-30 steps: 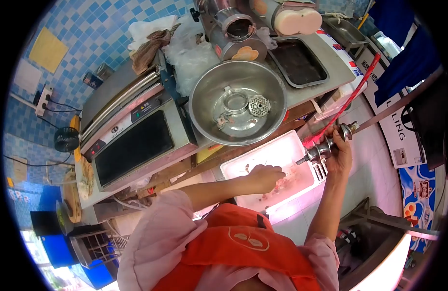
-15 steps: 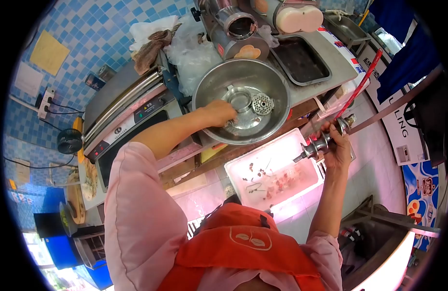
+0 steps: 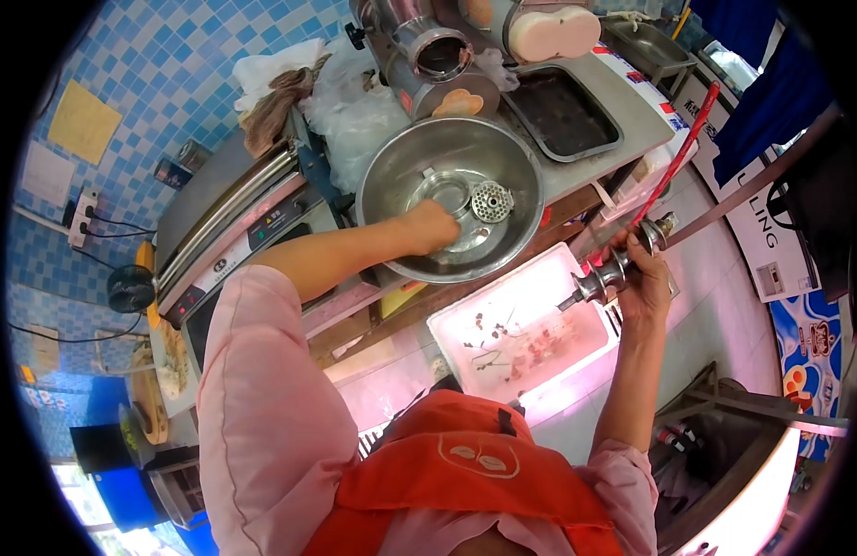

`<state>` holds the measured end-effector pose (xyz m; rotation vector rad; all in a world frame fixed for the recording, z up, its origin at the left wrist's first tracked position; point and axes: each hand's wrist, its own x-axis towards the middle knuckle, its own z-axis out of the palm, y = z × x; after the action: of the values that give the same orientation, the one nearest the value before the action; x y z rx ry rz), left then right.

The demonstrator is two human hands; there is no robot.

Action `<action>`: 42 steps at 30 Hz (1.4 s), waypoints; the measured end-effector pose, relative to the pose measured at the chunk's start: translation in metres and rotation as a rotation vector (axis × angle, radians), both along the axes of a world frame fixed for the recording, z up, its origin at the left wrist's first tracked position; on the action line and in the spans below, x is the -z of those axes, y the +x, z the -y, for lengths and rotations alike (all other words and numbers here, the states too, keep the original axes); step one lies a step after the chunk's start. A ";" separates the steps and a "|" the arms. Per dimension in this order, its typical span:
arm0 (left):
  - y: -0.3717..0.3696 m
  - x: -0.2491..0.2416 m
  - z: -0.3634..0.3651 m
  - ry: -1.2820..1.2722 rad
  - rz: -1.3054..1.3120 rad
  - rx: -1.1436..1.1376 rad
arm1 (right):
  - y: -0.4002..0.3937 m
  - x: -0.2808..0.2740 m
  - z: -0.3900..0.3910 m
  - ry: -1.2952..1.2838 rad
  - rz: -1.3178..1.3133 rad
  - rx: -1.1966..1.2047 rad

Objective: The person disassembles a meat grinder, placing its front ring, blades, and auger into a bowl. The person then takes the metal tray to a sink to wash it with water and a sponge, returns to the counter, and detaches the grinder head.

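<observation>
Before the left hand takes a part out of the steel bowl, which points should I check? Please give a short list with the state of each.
1. Left hand is inside the steel bowl: ok.
2. Left hand grips a part: cannot tell.
3. Hole plate and ring lie in the bowl: ok.
4. Right hand holds the screw shaft firmly: ok.
5. Screw shaft is over the white tray: ok.

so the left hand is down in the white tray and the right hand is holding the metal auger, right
Not quite. In the head view the left hand is in the steel bowl, beside the perforated plate, not in the white tray. The right hand does hold the metal auger.
</observation>
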<state>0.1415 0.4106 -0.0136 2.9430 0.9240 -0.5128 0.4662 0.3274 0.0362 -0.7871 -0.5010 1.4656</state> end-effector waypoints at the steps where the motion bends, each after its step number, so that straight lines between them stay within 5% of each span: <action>1: 0.001 0.003 -0.002 0.006 -0.016 0.016 | -0.003 -0.003 -0.001 -0.003 -0.005 0.003; 6: 0.011 -0.007 -0.003 0.017 -0.071 -0.043 | -0.014 -0.013 -0.012 0.050 -0.047 -0.096; 9: 0.021 -0.060 0.015 -0.055 0.215 -0.275 | -0.018 -0.020 -0.011 0.033 -0.065 -0.083; 12: 0.038 -0.117 0.065 -0.447 0.543 -0.342 | -0.013 -0.019 -0.013 0.024 -0.061 -0.084; 14: 0.048 -0.095 0.093 -0.444 0.716 -0.194 | -0.012 -0.018 -0.015 0.003 -0.043 -0.073; 18: 0.094 0.010 0.130 -0.459 0.615 -0.197 | -0.021 -0.021 -0.026 0.011 -0.044 -0.118; 20: 0.108 0.007 0.138 -0.202 0.330 -0.111 | -0.035 -0.029 -0.036 0.040 -0.039 -0.188; 23: 0.102 -0.026 0.140 -0.519 0.430 -0.191 | -0.067 -0.044 -0.052 -0.050 0.026 -0.311; 28: 0.024 -0.065 0.137 -0.638 0.747 -0.360 | -0.134 -0.038 -0.091 -0.145 0.175 -0.577; 32: -0.021 -0.082 0.101 -0.328 0.711 -0.571 | -0.177 -0.013 -0.114 -0.215 0.388 -0.651; 36: -0.022 -0.083 0.056 -0.034 0.564 -0.443 | -0.192 0.015 -0.145 -0.223 0.696 -0.684; 42: -0.011 -0.006 -0.005 0.021 0.211 -0.366 | -0.194 0.038 -0.168 -0.107 1.154 -0.725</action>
<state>0.1310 0.4153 -0.0077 2.6778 1.3970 -0.1743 0.2719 0.4955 -0.0022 -1.6367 -1.7204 1.5565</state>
